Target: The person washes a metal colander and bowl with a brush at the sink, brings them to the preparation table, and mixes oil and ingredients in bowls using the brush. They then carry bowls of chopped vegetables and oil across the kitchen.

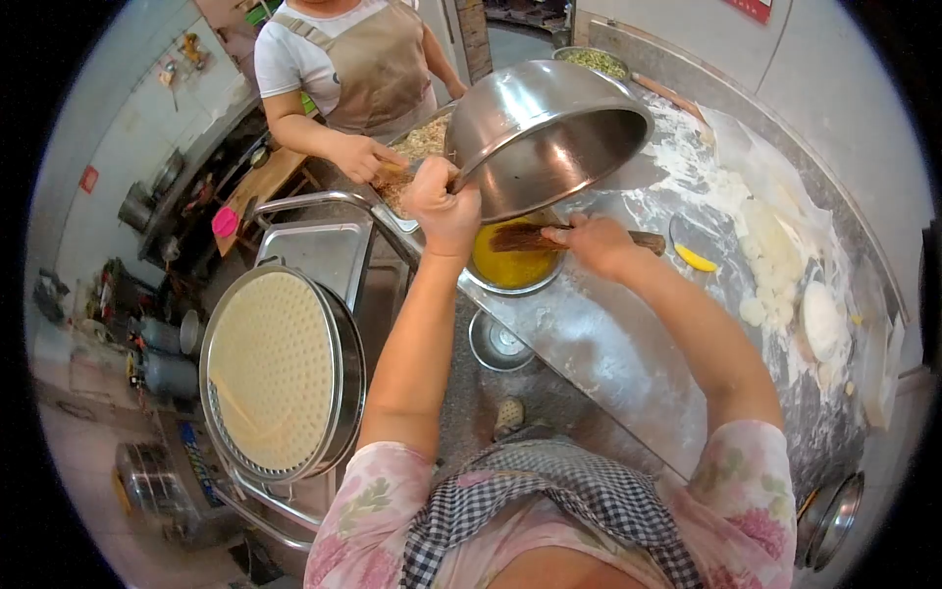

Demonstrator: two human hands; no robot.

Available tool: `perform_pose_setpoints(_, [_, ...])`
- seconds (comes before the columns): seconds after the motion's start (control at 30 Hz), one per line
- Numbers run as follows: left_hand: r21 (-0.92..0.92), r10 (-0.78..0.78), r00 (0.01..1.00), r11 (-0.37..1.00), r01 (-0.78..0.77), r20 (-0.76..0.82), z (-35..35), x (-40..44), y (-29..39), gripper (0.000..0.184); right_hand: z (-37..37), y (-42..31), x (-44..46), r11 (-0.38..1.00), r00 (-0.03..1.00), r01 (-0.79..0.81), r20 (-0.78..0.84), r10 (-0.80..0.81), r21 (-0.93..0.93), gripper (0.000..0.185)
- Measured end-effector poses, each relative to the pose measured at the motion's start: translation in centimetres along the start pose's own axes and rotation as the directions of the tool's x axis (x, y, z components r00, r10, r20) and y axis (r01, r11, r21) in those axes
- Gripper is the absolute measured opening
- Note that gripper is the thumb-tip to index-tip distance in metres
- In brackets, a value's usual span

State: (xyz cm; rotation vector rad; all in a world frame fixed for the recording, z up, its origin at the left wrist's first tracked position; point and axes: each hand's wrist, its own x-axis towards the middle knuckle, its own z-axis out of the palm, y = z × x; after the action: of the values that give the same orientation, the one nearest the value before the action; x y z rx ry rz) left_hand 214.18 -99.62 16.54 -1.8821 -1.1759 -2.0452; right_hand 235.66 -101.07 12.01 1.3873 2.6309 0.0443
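Observation:
My left hand [442,206] is closed round the rim of a large steel bowl [525,108], which is tipped on its side with its opening facing right and down. In my right hand [599,243] is a brush [520,238] with dark bristles and a wooden handle that sticks out to the right. The bristles lie over a smaller metal bowl of yellow liquid [510,267], just below the big bowl; whether they touch the liquid I cannot tell. Right of my right hand, a yellow plastic scraper [695,258] lies on the floured worktop [628,324].
Dough [822,319] and loose flour cover the right side. A round steamer [270,373] with a perforated pale liner stands on a metal cart at left. Across from me, a co-worker's hand [365,157] is over a tray of filling [424,139]. Chopped greens [596,63] sit behind.

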Motion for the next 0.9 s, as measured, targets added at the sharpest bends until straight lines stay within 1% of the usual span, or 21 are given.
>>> perform_pose_setpoints(0.07, [0.02, -0.043, 0.999, 0.999, 0.043, -0.011, 0.2, -0.4, 0.4, 0.018, -0.4, -0.8, -0.2, 1.0, 0.999, 0.017, -0.028, -0.017, 0.002, 0.05])
perform_pose_setpoints(0.17, [0.039, -0.101, 0.995, 0.994, 0.102, -0.021, 0.0, -1.0, 0.6, 0.016, -0.6, -1.3, -0.4, 1.0, 0.99, 0.027, -0.139, -0.026, 0.004, 0.049])
perform_pose_setpoints(0.27, [0.059, -0.118, 0.993, 0.991, 0.119, -0.018, -1.5, -1.1, 0.7, 0.015, -1.9, -1.4, -0.6, 0.999, 0.999, -0.032, -0.006, 0.032, -0.004, 0.051])
perform_pose_setpoints(0.33, [0.071, -0.124, 0.991, 0.989, 0.127, -0.049, -2.7, -0.8, 1.1, 0.015, -1.5, -0.9, -0.9, 0.999, 0.997, -0.045, -0.059, 0.045, 0.002, 0.05])
perform_pose_setpoints(0.37, [0.052, -0.155, 0.985, 0.986, 0.159, -0.076, -3.4, -0.6, 1.4, 0.016, -1.4, -0.8, -1.0, 0.999, 0.995, -0.05, -0.086, 0.05, 0.005, 0.05])
perform_pose_setpoints(0.47, [0.067, -0.208, 0.973, 0.974, 0.215, -0.1, -6.2, -0.5, 1.5, 0.018, -2.6, -0.9, -1.4, 0.997, 0.994, -0.071, -0.087, 0.068, -0.03, 0.049])
perform_pose_setpoints(0.5, [0.091, -0.246, 0.959, 0.961, 0.26, -0.138, -7.1, -0.7, 1.4, 0.018, -2.6, -0.8, -1.3, 0.997, 0.993, -0.063, -0.105, 0.06, -0.032, 0.049])
perform_pose_setpoints(0.6, [0.11, -0.304, 0.937, 0.939, 0.325, -0.173, -10.3, -1.5, 1.0, 0.018, -2.8, -0.6, -1.2, 0.998, 0.988, -0.042, -0.153, 0.036, -0.039, 0.048])
perform_pose_setpoints(0.63, [0.135, -0.302, 0.934, 0.934, 0.33, -0.192, -11.5, -1.8, 1.2, 0.018, -3.1, -0.6, -1.3, 0.998, 0.985, -0.04, -0.167, 0.032, -0.04, 0.048])
perform_pose_setpoints(0.67, [0.088, -0.331, 0.921, 0.931, 0.354, -0.207, -12.6, -2.2, 1.6, 0.019, -3.3, -0.7, -1.3, 0.998, 0.983, -0.038, -0.181, 0.03, -0.04, 0.047])
perform_pose_setpoints(0.73, [0.05, -0.352, 0.902, 0.926, 0.375, -0.251, -15.1, -3.3, 1.9, 0.019, -3.5, -0.7, -1.5, 0.998, 0.98, -0.046, -0.194, 0.037, -0.045, 0.046])
perform_pose_setpoints(0.8, [-0.049, -0.524, 0.771, 0.837, 0.545, -0.362, -17.6, -5.1, 1.2, 0.02, -3.4, -0.7, -1.8, 0.998, 0.978, -0.056, -0.204, 0.052, -0.016, 0.045])
perform_pose_setpoints(0.83, [-0.196, -0.643, 0.679, 0.761, 0.619, -0.355, -18.8, -5.6, 2.2, 0.01, -3.1, -0.8, -2.2, 0.998, 0.976, -0.06, -0.208, 0.061, 0.014, 0.045])
perform_pose_setpoints(0.87, [-0.286, -0.693, 0.614, 0.718, 0.634, -0.378, -19.5, -6.3, 3.0, 0.009, -2.7, -1.0, -2.6, 0.997, 0.975, -0.064, -0.211, 0.072, 0.044, 0.045])
perform_pose_setpoints(0.9, [-0.375, -0.74, 0.545, 0.671, 0.64, -0.393, -20.2, -6.9, 3.7, 0.012, -2.1, -1.1, -2.9, 0.996, 0.986, -0.071, -0.149, 0.078, 0.052, 0.045])
